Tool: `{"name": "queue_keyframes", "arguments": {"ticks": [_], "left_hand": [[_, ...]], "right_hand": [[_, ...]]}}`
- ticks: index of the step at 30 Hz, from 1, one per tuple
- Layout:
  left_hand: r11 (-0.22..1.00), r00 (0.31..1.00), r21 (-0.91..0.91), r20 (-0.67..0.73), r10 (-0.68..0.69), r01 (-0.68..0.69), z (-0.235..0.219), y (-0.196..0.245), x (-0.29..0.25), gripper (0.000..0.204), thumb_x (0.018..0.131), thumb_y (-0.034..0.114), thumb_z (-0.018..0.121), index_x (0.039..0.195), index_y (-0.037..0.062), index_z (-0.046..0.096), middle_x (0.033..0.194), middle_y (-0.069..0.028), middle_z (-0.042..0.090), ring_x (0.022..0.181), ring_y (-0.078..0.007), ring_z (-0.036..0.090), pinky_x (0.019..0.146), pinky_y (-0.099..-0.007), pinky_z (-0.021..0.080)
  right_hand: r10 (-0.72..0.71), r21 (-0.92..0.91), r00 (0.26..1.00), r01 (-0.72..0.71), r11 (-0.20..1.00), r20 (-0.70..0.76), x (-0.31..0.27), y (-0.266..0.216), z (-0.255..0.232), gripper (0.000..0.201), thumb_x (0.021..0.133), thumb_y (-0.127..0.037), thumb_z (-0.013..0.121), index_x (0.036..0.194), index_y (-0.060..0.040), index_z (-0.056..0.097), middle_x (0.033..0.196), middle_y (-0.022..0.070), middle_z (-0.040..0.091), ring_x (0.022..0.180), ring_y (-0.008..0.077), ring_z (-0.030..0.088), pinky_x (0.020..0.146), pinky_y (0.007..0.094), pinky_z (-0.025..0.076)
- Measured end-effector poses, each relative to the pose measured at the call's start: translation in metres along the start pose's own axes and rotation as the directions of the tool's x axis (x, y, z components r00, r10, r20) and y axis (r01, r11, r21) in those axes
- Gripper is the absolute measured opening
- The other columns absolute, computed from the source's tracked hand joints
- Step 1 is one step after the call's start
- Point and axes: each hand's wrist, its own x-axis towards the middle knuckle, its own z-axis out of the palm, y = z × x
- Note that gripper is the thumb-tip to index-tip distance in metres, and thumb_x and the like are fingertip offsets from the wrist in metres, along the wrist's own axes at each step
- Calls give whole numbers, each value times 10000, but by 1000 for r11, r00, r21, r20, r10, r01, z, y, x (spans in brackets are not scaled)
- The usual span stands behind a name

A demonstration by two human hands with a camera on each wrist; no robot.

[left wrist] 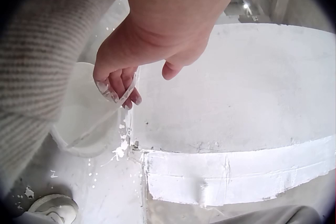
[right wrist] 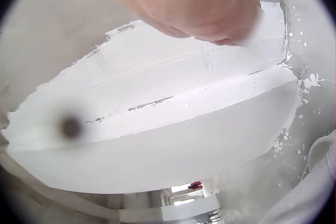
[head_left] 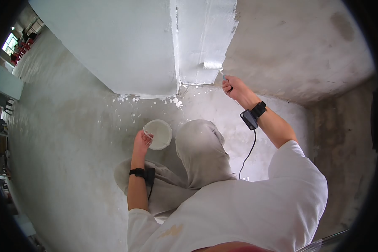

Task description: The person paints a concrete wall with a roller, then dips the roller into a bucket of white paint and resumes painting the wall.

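My right hand grips the handle of a small paint roller with curled fingers. The white roller sleeve lies over the freshly white strip of wall, close to its ragged right edge. In the right wrist view the right hand hides the roller. Low on the left, my left hand holds a white bucket by its handle. The left wrist view shows fingers hooked round the thin bucket handle, beside the bucket's rim.
White paint splashes dot the floor below the wall corner. Bare grey wall continues to the right of the white strip. A bent knee in light trousers is between my arms. A black cable hangs from the right wrist camera.
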Motion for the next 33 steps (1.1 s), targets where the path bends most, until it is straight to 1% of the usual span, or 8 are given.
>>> {"name": "queue_keyframes", "arguments": {"ticks": [3, 7, 9, 17, 20, 26, 29, 33], "left_hand": [[1000, 999, -8, -29, -15, 15, 3, 2, -4, 270, 920, 343, 488, 1015, 102, 566, 887, -72, 657, 844, -191, 626, 736, -294, 481], [1000, 999, -11, -34, -15, 14, 1, 0, -3, 273, 914, 338, 496, 1031, 98, 556, 906, -80, 651, 861, -196, 624, 741, -291, 477], [999, 999, 6, -12, 41, -41, 0, -3, -1, 291, 907, 335, 516, 1036, 77, 555, 915, -96, 649, 857, -212, 619, 752, -319, 480], [999, 995, -6, -90, -33, 32, 16, 9, -8, 266, 900, 300, 523, 1055, 85, 546, 910, -99, 646, 881, -210, 625, 747, -297, 473], [999, 995, -4, -91, -33, 33, 15, 9, -5, 268, 901, 301, 522, 1053, 83, 556, 907, -97, 645, 885, -208, 624, 760, -297, 468], [999, 994, 21, -100, -32, 34, 26, 15, -5, 283, 906, 313, 516, 1053, 79, 573, 882, -83, 639, 875, -200, 619, 771, -298, 466], [999, 994, 28, -99, -37, 40, 35, 22, -7, 292, 905, 318, 520, 1059, 76, 574, 879, -81, 637, 870, -195, 618, 772, -300, 470], [999, 998, 27, -62, -34, 35, 23, 14, -4, 302, 901, 319, 532, 1076, 74, 569, 894, -89, 638, 870, -195, 617, 784, -302, 473]], "right_hand": [[123, 38, 992, -123, 992, -5, 32, 12, -8, 199, 1007, -185, 412, 847, -70, 384, 660, -23, 410, 449, 22, 354, 340, 160, 267], [107, 23, 993, -106, 994, -41, 80, 34, -18, 192, 1005, -174, 387, 838, -82, 368, 648, -18, 406, 443, 26, 353, 338, 161, 265], [102, 1, 992, -102, 995, -70, 104, 47, -26, 190, 1003, -167, 379, 832, -86, 363, 640, -19, 400, 441, 28, 351, 337, 161, 264], [178, 72, 980, -172, 982, -86, 180, 80, -54, 157, 990, -137, 375, 836, -106, 369, 616, -14, 362, 433, 38, 326, 342, 167, 244], [143, 10, 979, -143, 990, -147, 183, 87, -54, 149, 988, -127, 375, 839, -119, 374, 611, -16, 353, 432, 41, 314, 343, 170, 230], [165, -60, 973, -177, 982, -160, 181, 90, -63, 139, 989, -130, 385, 850, -124, 381, 613, -16, 357, 437, 40, 318, 341, 174, 236], [200, 24, 974, -199, 980, -102, 170, 89, -47, 144, 991, -140, 392, 847, -125, 381, 611, -16, 360, 437, 40, 326, 342, 171, 246], [190, 7, 978, -190, 982, -92, 156, 82, -32, 161, 994, -152, 382, 836, -128, 374, 599, -25, 344, 433, 40, 314, 342, 171, 247]]}}
